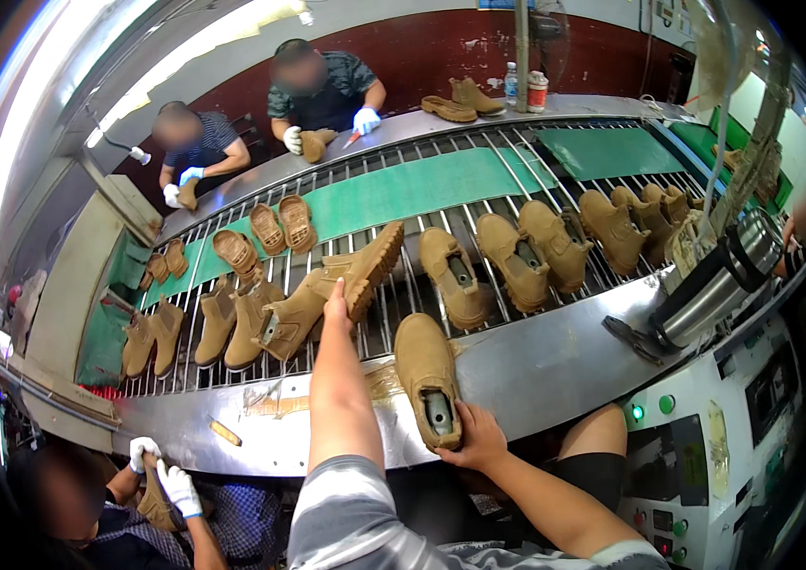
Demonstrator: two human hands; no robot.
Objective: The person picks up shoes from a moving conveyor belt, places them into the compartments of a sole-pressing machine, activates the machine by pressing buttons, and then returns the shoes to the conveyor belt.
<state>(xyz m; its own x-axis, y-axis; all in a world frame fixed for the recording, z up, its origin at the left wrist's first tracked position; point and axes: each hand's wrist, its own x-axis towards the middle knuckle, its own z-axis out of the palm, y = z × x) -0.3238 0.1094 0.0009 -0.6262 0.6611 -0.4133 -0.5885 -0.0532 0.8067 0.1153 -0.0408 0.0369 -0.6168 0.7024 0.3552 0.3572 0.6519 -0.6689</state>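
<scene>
My left hand point(335, 306) reaches out over the rack of metal bars and is closed on a tan boot point(348, 265). That boot is tipped, with its lugged brown sole turned to the right; just left of it a second tan boot point(296, 312) leans over. Nearer to me, my right hand point(479, 438) grips the heel end of a tan shoe point(425, 366). This shoe points away from me above the steel ledge, and a dark last with a hole shows in its opening. Part of the right hand's fingers is hidden beneath the heel.
Several tan shoes point(451, 275) and boots point(217, 323) stand on the conveyor rack point(389, 328). Soles point(266, 228) lie on a green strip point(403, 197). A steel flask point(721, 275) and dark pliers point(633, 339) are at right, a yellow-handled tool point(225, 433) at left. Co-workers point(327, 95) handle footwear nearby.
</scene>
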